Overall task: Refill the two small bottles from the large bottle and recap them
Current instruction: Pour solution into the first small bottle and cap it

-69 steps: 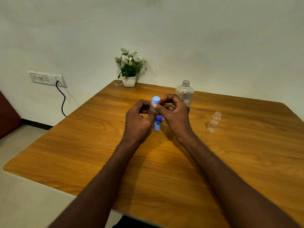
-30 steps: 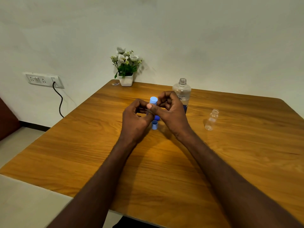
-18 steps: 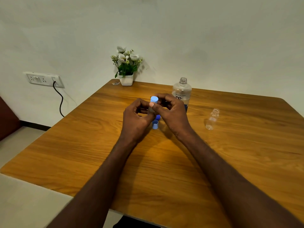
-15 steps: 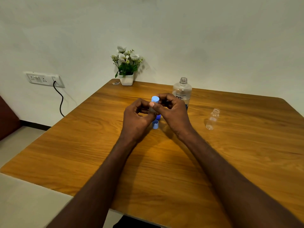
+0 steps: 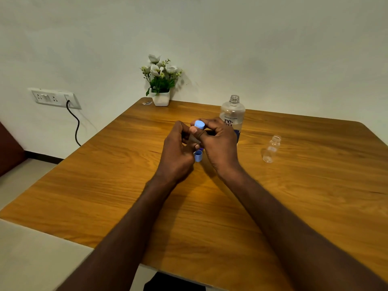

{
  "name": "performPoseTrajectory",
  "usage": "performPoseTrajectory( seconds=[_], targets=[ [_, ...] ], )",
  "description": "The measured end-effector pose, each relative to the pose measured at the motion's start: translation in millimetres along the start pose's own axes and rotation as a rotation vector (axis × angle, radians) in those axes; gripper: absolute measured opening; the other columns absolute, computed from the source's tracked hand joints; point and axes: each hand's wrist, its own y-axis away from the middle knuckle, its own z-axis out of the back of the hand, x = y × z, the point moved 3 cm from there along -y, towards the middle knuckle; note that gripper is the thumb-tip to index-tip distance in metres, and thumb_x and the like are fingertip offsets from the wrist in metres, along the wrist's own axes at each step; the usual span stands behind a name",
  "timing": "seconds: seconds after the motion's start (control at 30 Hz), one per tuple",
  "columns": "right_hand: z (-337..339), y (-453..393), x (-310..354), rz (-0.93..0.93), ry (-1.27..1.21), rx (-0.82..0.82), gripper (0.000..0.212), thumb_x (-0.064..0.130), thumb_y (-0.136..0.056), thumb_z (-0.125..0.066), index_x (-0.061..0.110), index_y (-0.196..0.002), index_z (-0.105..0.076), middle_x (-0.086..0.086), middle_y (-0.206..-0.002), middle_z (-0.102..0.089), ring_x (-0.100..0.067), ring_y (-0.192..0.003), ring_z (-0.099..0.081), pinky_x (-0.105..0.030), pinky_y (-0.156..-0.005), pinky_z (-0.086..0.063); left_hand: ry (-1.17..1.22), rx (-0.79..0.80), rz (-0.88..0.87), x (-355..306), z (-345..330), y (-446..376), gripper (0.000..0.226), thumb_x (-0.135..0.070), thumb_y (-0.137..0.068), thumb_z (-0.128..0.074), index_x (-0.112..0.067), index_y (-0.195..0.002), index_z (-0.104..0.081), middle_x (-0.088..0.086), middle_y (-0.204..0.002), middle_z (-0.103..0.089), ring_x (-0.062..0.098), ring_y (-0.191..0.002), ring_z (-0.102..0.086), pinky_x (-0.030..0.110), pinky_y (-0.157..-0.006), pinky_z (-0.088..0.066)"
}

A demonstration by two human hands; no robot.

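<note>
Both hands meet above the middle of the wooden table (image 5: 294, 206). My left hand (image 5: 176, 153) grips the body of a small clear bottle (image 5: 192, 139), mostly hidden by fingers. My right hand (image 5: 218, 143) pinches the light blue cap (image 5: 199, 124) on top of that bottle. Below the hands a second blue cap (image 5: 198, 155) stands on the table, with a darker blue cap (image 5: 202, 149) just behind it. The large clear bottle (image 5: 232, 114) stands uncapped behind my right hand. The other small bottle (image 5: 271, 149) stands uncapped to the right.
A white pot with flowers (image 5: 161, 85) sits at the table's far left corner, a small wrapper (image 5: 147, 103) beside it. A wall socket with a black cable (image 5: 55, 98) is on the left wall. A pale seat (image 5: 31, 259) lies below the table's near edge.
The hands have stayed together on the small bottle and cap, with only slight finger shifts at the cap. The other bottles and caps have not moved.
</note>
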Motion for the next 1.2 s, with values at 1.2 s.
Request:
performPoseTrajectory(
  seconds=[1.2],
  targets=[
    [170.9, 60.8, 34.0, 0.232, 0.194, -0.551, 0.036, 0.024, -0.091, -0.081, 0.011, -0.122, -0.068, -0.002, -0.115, -0.07, -0.015, -0.107, -0.069, -0.024, -0.077, -0.059, -0.214, 0.064, -0.36, -40.1, -33.0, 25.8, 0.004, -0.017, -0.102, -0.066, -0.013, -0.101, -0.064, -0.003, -0.093, -0.066, 0.014, -0.084, -0.06, 0.025, -0.069, -0.044]
  ],
)
